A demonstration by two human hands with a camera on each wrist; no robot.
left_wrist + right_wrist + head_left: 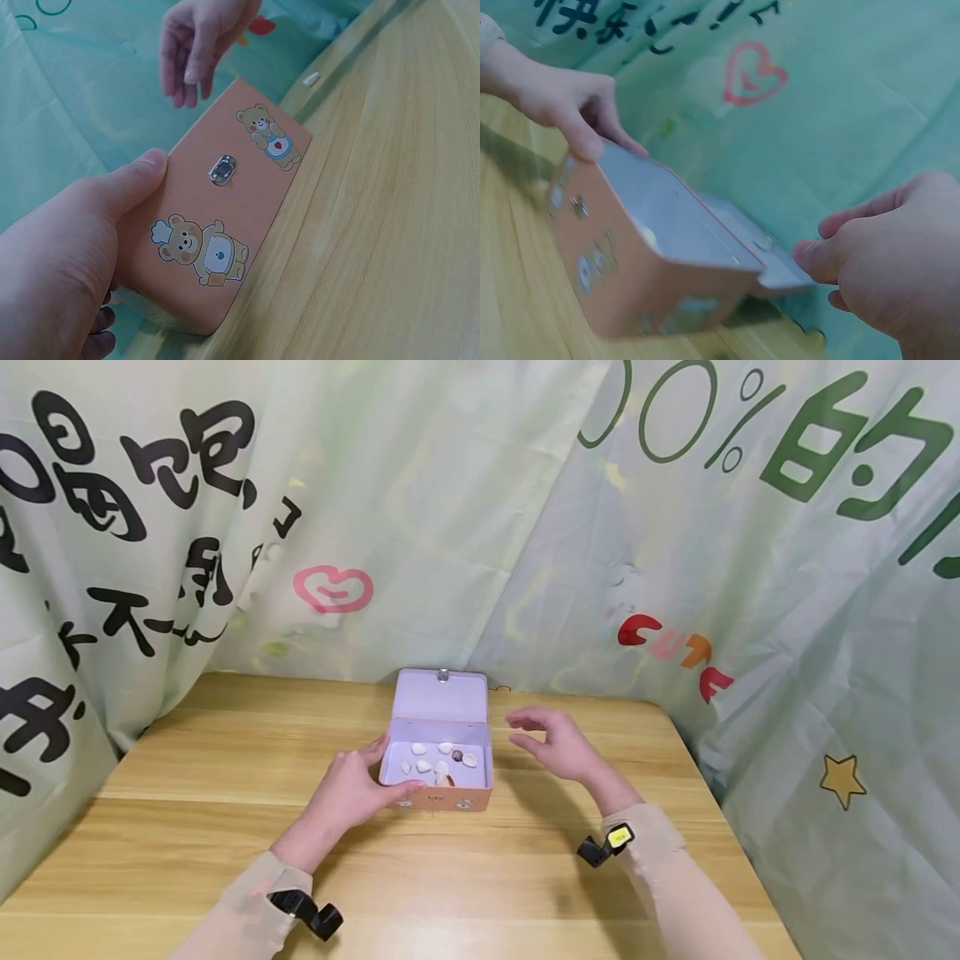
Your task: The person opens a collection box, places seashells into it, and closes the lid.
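A small orange tin box (442, 799) with a pale lilac inside stands on the table, its hinged lid (441, 696) raised at the back. Bear pictures and a metal clasp (222, 170) decorate the front. Several seashells (423, 766), mostly white and one dark, lie scattered on its floor. My left hand (348, 789) grips the box's left front corner, thumb over the front rim and fingers along the left side. To the right of the box, my right hand (558, 743) hovers with fingers relaxed and slightly bent, holding nothing that shows.
Beyond the box, a small white piece (311, 79) lies on the wooden table (480, 885). Printed cloth curtains (420, 527) hang behind the table and along both sides. Each wrist wears a small black camera (596, 850).
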